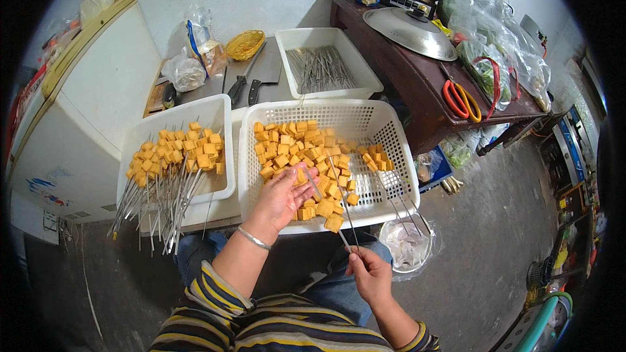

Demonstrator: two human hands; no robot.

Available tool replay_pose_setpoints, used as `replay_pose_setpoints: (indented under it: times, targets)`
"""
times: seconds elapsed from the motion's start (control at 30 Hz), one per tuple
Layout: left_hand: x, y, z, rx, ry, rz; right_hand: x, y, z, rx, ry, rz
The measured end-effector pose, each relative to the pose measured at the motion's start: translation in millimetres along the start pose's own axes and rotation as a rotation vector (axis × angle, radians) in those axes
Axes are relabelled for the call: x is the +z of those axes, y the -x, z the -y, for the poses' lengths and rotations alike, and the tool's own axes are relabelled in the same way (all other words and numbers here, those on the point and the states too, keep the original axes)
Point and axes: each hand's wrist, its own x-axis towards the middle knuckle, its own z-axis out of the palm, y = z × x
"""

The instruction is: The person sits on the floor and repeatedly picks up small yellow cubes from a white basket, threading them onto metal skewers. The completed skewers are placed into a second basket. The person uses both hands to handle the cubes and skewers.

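My left hand (281, 200), palm up over the white perforated basket (323, 227), holds a golden tofu cube (301, 177) at its fingers. A flat metal skewer (313, 185) crosses in front of that hand, its tip by the cube. Two tofu cubes (330, 216) are threaded on this skewer. Its lower end is in my right hand (368, 271), below the basket's near rim, together with a second thin skewer (346, 200) that points up across the basket. Many loose tofu cubes (283, 149) lie in the basket; several filled skewers (376, 159) rest at its right side.
At left, a white tub (230, 151) holds loaded skewers (166, 195), handles hanging over its near rim. Behind stands a tub of bare skewers (325, 68). A cleaver (255, 90) and knife (238, 89) lie beside it. Scissors (461, 101) rest on the dark table (391, 83).
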Motion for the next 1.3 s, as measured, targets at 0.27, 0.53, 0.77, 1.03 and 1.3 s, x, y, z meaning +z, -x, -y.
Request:
replay_pose_setpoints:
  times: [0.27, 0.53, 0.77, 1.03, 1.3]
  targets:
    - [1.5, -1.9, -2.7, 0.053, 0.015, -0.159, 1.5, 11.0, -9.5, -0.027, 0.100, -0.027]
    - [9.5, 5.9, -10.2, 0.076, -0.006, -0.140, -0.2, 9.9, -0.7, -0.064, 0.182, -0.048]
    - [15.0, 8.1, -11.4, 0.132, -0.039, -0.169, -1.5, 9.4, 2.4, -0.097, 0.235, -0.051]
    - [21.3, 14.9, 10.4, 0.055, -0.106, -0.136, 11.3, 1.6, 8.7, -0.129, 0.183, -0.112]
    - [32.6, 14.2, 15.4, 0.045, 0.102, 0.054, 19.4, -6.9, 17.7, 0.074, -0.208, 0.074]
